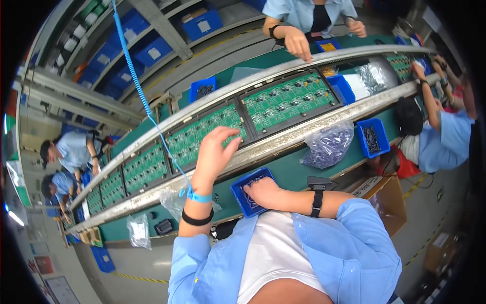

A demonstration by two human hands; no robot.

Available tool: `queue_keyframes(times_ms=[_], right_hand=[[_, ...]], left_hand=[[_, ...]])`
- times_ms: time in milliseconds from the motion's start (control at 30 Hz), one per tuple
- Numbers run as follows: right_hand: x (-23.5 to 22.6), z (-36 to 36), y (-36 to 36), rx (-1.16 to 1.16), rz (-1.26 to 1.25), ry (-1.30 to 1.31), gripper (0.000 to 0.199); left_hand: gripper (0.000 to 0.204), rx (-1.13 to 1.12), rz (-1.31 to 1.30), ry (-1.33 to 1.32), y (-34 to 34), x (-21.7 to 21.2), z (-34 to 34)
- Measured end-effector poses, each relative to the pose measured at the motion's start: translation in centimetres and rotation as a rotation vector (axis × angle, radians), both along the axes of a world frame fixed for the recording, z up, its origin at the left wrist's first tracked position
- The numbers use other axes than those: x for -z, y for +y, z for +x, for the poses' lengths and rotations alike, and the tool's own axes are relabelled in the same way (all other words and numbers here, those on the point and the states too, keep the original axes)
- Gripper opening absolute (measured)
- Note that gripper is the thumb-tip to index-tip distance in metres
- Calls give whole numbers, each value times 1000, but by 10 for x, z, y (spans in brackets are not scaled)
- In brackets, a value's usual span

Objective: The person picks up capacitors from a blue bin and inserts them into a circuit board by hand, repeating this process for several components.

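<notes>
My left hand (216,152) reaches out over a green circuit board panel (202,134) lying in a dark frame on the conveyor line (283,139). Its fingers are spread, the tips just above the board, and I see nothing between them. A blue wrist strap (198,195) with a coiled blue cord (136,76) and a black band sit on that wrist. My right hand (262,191) is down in a small blue bin (239,192) of small dark parts, fingers curled into them. A black band (317,202) circles that forearm.
More green board panels (288,99) lie along the belt. A clear bag of dark parts (329,146) and another blue bin (373,138) sit to the right. Other people work across the line (298,43), at the right (435,131) and far left (71,152).
</notes>
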State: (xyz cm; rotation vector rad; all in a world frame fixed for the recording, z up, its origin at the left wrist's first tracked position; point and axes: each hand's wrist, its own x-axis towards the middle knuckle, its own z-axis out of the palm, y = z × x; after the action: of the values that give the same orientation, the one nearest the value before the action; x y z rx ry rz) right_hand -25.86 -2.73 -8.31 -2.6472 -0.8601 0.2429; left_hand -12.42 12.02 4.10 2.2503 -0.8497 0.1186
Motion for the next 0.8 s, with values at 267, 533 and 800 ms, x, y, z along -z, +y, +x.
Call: queue_keyframes(times_ms=[267, 533, 800], right_hand=[[-33, -1, -19, -23, -207, 140, 20], [-58, 28, -98, 276, 653, 402, 17], [-55, 44, -141, 321, 1256, 597, 16]], left_hand=[[23, -125, -198, 324, 26, 34, -93], [25, -69, -156, 258, -12, 66, -127], [17, -18, 399, 127, -52, 96, -145]])
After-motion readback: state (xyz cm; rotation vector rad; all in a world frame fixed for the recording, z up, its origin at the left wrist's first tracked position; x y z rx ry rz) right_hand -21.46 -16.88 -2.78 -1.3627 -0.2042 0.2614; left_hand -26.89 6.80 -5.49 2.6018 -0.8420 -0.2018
